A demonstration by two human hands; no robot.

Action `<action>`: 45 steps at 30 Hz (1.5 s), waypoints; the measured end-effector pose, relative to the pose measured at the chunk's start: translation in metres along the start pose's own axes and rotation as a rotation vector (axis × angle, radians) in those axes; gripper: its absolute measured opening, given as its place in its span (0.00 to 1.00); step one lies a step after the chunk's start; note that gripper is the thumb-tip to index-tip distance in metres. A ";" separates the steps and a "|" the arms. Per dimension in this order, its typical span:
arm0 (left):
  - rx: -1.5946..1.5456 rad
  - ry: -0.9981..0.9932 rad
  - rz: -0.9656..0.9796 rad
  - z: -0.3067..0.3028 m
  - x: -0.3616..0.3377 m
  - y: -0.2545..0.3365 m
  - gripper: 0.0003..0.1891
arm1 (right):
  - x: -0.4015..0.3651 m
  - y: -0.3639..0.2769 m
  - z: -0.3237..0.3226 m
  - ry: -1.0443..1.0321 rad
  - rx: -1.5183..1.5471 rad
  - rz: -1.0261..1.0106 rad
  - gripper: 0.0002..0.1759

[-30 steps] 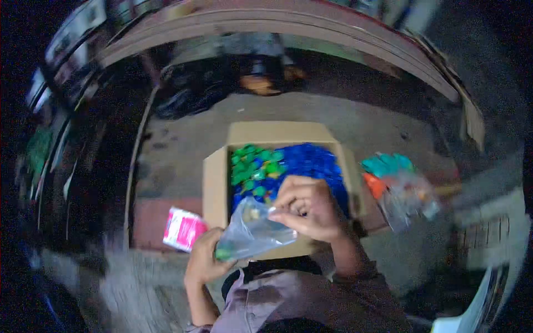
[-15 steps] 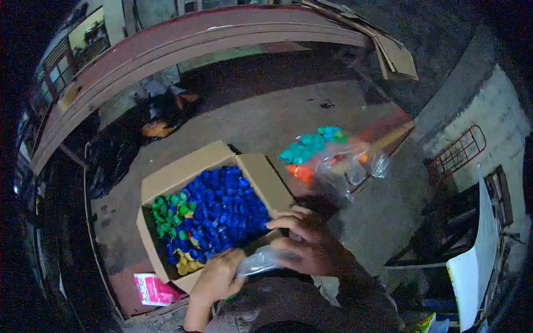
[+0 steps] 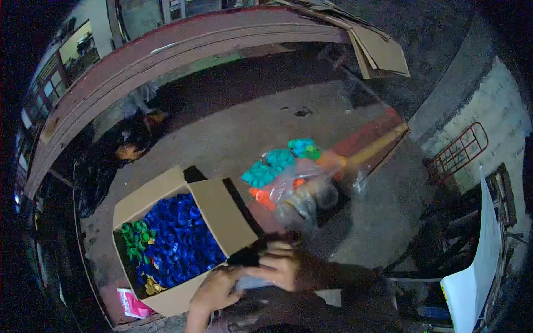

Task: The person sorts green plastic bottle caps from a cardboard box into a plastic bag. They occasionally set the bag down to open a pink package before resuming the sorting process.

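Observation:
At the box's near edge, my left hand (image 3: 215, 291) is closed on a clear plastic bag (image 3: 254, 282). My right hand (image 3: 281, 267) is closed on the same bag, its fingers close to the left hand and slightly blurred. Just beyond them stands an open cardboard box (image 3: 221, 213), filled mostly with blue plastic caps (image 3: 180, 238). Green caps (image 3: 136, 238) lie along its left side and a few yellow caps (image 3: 153, 286) at the near left corner.
Clear bags of teal caps (image 3: 277, 161) and orange caps (image 3: 264, 196) lie beyond my right hand. A pink packet (image 3: 132, 304) sits beside the box. Flattened cardboard (image 3: 383, 53) hangs over the far edge; a red wire rack (image 3: 461, 145) leans at right.
The view has shifted, so the box and bagged caps appear further left and lower. My right hand's fingers have drawn in around the plastic bag, nearer my left hand.

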State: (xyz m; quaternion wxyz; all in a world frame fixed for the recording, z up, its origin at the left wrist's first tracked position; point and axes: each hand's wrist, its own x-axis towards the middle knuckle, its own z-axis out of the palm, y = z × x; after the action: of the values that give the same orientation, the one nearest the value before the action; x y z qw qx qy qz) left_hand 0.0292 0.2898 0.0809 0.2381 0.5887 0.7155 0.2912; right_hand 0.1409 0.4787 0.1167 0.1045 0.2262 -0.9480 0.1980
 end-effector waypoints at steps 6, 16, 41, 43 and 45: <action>-0.233 0.125 -0.204 0.012 0.034 0.020 0.27 | 0.005 0.087 -0.061 -0.037 0.512 0.014 0.11; -0.167 0.588 -0.331 0.001 0.032 0.004 0.31 | 0.012 0.235 -0.197 0.391 -0.346 0.479 0.10; -0.138 0.706 -0.473 -0.009 -0.021 -0.016 0.19 | -0.129 0.281 -0.057 0.392 -0.585 0.789 0.22; -0.117 0.877 -0.535 -0.010 -0.056 -0.028 0.14 | -0.111 0.255 -0.060 0.543 -0.714 0.798 0.22; 0.059 1.107 -0.624 -0.008 -0.099 -0.045 0.07 | -0.076 0.216 -0.050 0.624 -0.718 0.799 0.21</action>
State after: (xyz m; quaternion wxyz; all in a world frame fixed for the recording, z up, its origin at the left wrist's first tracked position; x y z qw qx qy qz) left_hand 0.0111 0.1858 0.0555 -0.1096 0.1210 0.8782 0.4495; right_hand 0.1117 0.7067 0.0691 0.3639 -0.2639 -0.8917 -0.0526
